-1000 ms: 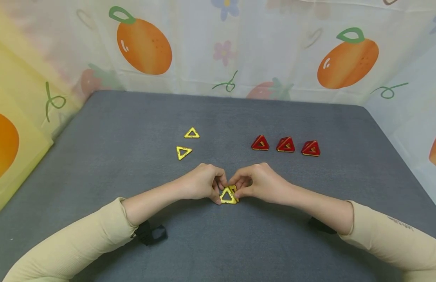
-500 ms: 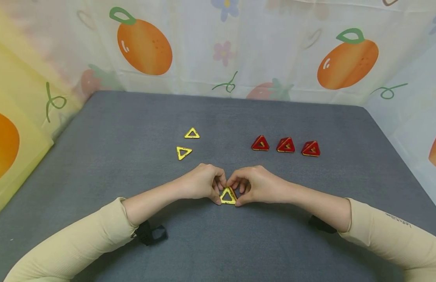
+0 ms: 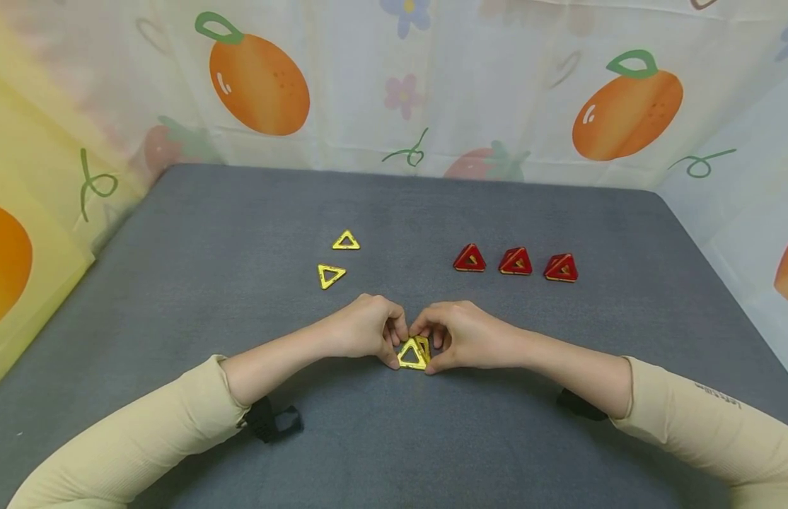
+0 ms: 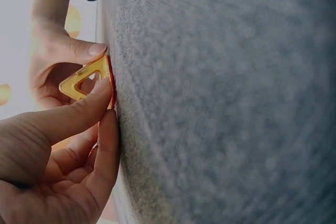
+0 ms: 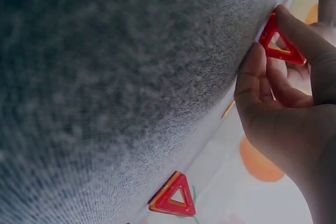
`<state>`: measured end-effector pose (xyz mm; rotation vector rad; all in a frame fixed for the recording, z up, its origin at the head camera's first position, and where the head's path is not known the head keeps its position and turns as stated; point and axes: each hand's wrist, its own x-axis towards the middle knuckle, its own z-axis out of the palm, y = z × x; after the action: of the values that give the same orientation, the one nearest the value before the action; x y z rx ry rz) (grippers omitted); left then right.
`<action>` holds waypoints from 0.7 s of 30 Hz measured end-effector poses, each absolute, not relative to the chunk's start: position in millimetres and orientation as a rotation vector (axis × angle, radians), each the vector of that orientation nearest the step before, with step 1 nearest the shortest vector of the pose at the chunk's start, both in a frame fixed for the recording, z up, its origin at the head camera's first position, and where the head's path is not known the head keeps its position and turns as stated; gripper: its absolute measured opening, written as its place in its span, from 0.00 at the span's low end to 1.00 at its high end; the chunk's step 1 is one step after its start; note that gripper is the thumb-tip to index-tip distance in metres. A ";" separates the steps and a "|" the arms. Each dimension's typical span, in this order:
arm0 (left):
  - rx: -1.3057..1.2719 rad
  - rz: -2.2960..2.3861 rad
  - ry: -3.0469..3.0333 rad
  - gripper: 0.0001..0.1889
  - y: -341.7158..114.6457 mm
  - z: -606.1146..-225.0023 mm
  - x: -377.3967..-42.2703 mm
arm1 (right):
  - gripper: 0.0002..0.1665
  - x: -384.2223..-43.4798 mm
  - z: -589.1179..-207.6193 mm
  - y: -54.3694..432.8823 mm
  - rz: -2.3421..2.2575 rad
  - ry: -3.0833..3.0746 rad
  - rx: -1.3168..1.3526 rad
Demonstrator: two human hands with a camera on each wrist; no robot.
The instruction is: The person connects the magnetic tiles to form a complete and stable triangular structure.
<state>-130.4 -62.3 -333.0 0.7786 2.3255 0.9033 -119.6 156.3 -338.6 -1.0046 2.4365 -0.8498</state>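
Between both hands, on the grey table, is a small group of triangular magnetic tiles with open centres. A yellow triangle tile faces the head camera, and a second yellow tile slants beside it on the right. Seen from the right wrist, a red triangle tile forms another side. My left hand pinches the group at its left corner, thumb in front, fingers behind. My right hand grips it from the right, thumb at the lower right corner and index finger at the top.
Two loose yellow triangle tiles, one farther back and one nearer, lie left of centre. At the back right stand a left red pyramid, a middle red pyramid and a right red pyramid. A fruit-printed curtain borders the table.
The right thumb has slid from the second yellow tile down to the lower right corner. That tile was mostly hidden half a second ago and shows again, slanted. The left hand has barely moved.
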 end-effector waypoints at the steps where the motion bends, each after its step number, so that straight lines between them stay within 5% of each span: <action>1: 0.780 0.902 2.326 0.14 -62.3 -333.2 -130.6 | 0.25 -119.6 -338.5 156.1 -0.844 2.439 -1.007; 21: 0.853 0.902 2.349 0.13 -76.5 -323.5 -139.1 | 0.25 -118.2 -338.3 155.3 -0.798 2.436 -1.017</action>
<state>-139.1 -76.5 -323.5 0.8527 2.3489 0.9017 -118.2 155.3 -338.3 -1.0172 2.4357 -0.7977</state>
